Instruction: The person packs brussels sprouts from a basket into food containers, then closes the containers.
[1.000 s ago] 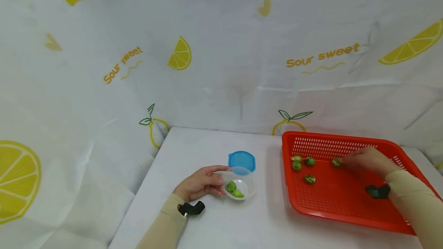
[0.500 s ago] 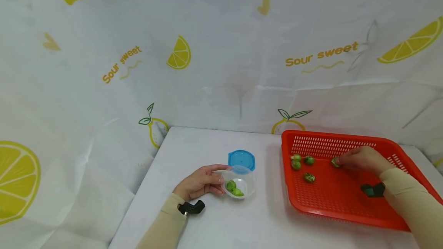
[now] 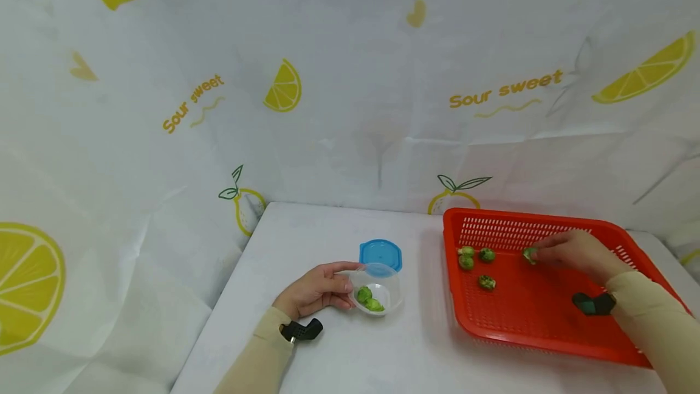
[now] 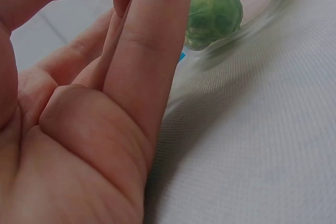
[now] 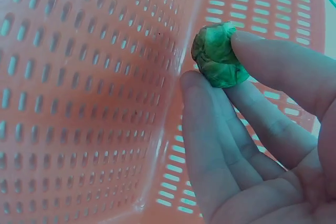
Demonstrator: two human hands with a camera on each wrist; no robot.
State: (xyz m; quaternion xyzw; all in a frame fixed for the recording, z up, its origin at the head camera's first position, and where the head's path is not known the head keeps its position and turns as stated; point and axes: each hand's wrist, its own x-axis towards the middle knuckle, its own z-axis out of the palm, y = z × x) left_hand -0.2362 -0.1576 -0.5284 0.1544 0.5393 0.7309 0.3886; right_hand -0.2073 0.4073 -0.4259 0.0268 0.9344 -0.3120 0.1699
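Observation:
In the head view my left hand point(image 3: 319, 289) holds the side of a small clear plastic container point(image 3: 391, 297), thumb on the near rim and fingers beneath and behind. Two Brussels sprouts point(image 3: 365, 295) lie inside it; the left wrist view shows one sprout point(image 4: 212, 14) through the clear wall, beyond the fingers. My right hand point(image 3: 576, 254) reaches into a red perforated basket point(image 3: 525, 339) and pinches another Brussels sprout point(image 5: 219, 55) between thumb and fingertips. That sprout is over the back part of the basket, with leafy, darker patches showing.
Several more Brussels sprouts point(image 3: 487, 283) sit at the left end of the basket. A blue lid point(image 3: 381, 254) lies on the white table point(image 3: 322, 363) just behind the container. A lemon-print cloth point(image 3: 350, 78) hangs behind and to the left of the table.
The right thumb and fingers have settled further over the sprout, which has turned slightly. The left hand and the container stay where they were.

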